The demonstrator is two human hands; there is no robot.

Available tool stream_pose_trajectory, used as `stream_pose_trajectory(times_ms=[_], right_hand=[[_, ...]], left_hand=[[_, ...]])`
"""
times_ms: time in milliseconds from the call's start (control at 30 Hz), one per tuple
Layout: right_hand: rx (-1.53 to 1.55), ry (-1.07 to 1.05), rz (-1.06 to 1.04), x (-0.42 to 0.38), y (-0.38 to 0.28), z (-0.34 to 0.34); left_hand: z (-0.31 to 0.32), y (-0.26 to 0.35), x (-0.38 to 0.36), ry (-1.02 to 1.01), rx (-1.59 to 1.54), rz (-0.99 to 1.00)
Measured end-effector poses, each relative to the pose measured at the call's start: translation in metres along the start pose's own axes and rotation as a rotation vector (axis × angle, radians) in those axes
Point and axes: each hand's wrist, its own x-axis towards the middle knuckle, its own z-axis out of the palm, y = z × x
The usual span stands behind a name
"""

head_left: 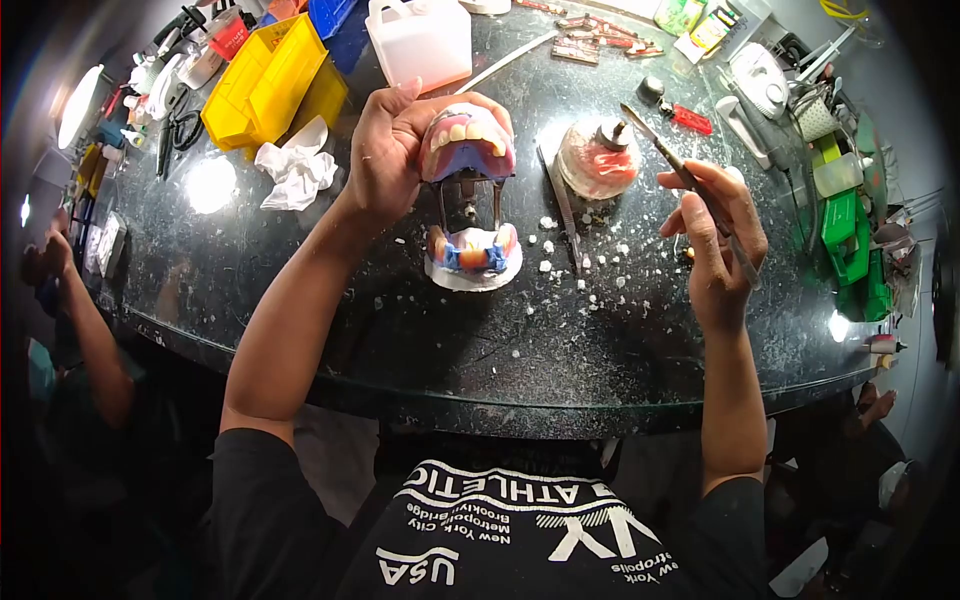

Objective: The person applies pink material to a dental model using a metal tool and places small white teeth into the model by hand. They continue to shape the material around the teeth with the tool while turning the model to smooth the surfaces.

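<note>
My left hand (390,155) grips the raised upper part of a dental articulator (495,205). An upper denture (468,135) with pink gum and pale teeth sits on that part. Below it, the lower model (474,265) has teeth and blue material on a white base resting on the table. My right hand (725,235) is closed around a slim metal carving tool (668,152), its tip pointing up and left. Near that tip stands a squat glass spirit lamp (592,168) with reddish contents and a dark top. A second metal instrument (562,210) lies left of the lamp.
White crumbs (590,265) are scattered over the dark table (480,375). Crumpled tissue (297,170), yellow bins (255,85) and a white jug (420,45) stand back left. A red-handled tool (690,119) and green bins (848,235) lie right. Another person's arm (90,320) shows far left.
</note>
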Motion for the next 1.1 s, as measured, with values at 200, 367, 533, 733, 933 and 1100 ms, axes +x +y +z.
stream_pose_trajectory(times_ms=[200, 367, 533, 733, 933, 1100], right_hand=[[-0.012, 0.005, -0.016, 0.001, 0.0, 0.0], [0.034, 0.023, -0.077, -0.002, -0.006, 0.001], [0.199, -0.063, -0.281, -0.016, -0.03, 0.026], [0.002, -0.238, -0.501, -0.028, -0.056, 0.048], [-0.055, -0.316, -0.591, -0.036, -0.057, 0.061], [-0.1, -0.296, -0.626, -0.038, -0.052, 0.068]], left_hand=[[0.002, 0.001, -0.003, 0.079, -0.109, -0.071], [0.007, 0.002, 0.002, 0.276, -0.143, -0.063], [-0.004, -0.008, 0.001, 0.243, -0.548, -0.049], [-0.021, -0.027, 0.003, -0.035, -0.612, 0.006], [-0.018, -0.027, 0.007, -0.07, -0.583, 0.002], [-0.021, -0.03, 0.008, -0.086, -0.595, 0.002]])
